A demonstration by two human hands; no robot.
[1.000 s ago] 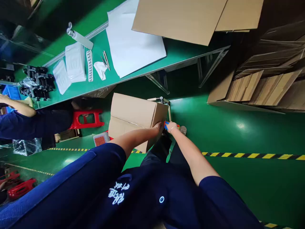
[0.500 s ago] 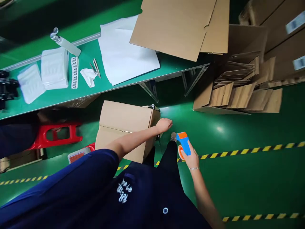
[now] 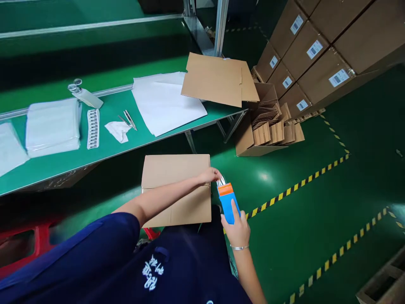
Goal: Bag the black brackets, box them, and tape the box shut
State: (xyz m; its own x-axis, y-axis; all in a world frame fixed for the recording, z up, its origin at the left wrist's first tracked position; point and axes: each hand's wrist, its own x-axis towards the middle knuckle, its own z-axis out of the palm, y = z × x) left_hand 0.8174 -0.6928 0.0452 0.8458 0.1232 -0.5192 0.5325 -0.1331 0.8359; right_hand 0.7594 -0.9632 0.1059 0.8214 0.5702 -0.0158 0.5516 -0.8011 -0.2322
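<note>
A blue and orange tape dispenser [image 3: 230,207] is gripped in my right hand [image 3: 238,231], held just past the right edge of a closed cardboard box [image 3: 177,207]. My left arm reaches across the box's top. The fingers of my left hand [image 3: 210,175] are pinched at the dispenser's front end, on a shiny clear strip of tape [image 3: 222,181]. Beneath my arm, the two top flaps of the box meet along a seam.
A green table [image 3: 117,101] runs behind the box, bearing white sheets [image 3: 164,101], a flat cardboard piece [image 3: 215,80], tweezers [image 3: 130,120] and a pump bottle [image 3: 85,96]. A carton of folded cardboard [image 3: 248,139] and stacked boxes [image 3: 303,80] stand right. Red stool [image 3: 41,240] at left.
My right hand has brought the tape dispenser leftward and turned it towards my left hand, whose fingers now meet its front end. The view has shifted, showing more stacked boxes.
</note>
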